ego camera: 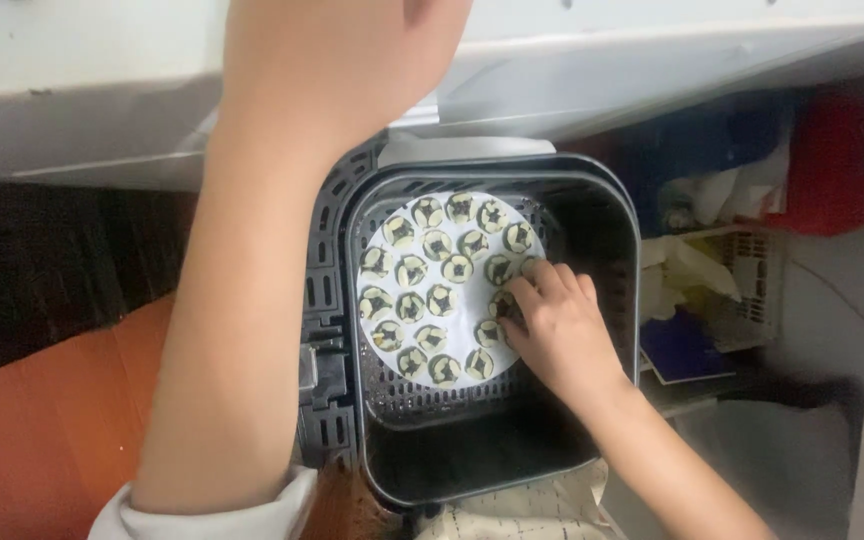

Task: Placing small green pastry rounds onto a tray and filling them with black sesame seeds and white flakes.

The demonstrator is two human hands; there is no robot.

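The right hand (557, 325) is pinching a small cookie (505, 305) at the right edge of the white paper (452, 262) in the black basket (607, 215). The left hand's (342, 50) grip is hiding; I cannot tell.

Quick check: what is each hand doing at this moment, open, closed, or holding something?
Left hand: raised toward the white surface above; fingers out of frame, cannot be told.
Right hand: fingertips on a small biscuit on the white paper liner; grip unclear.
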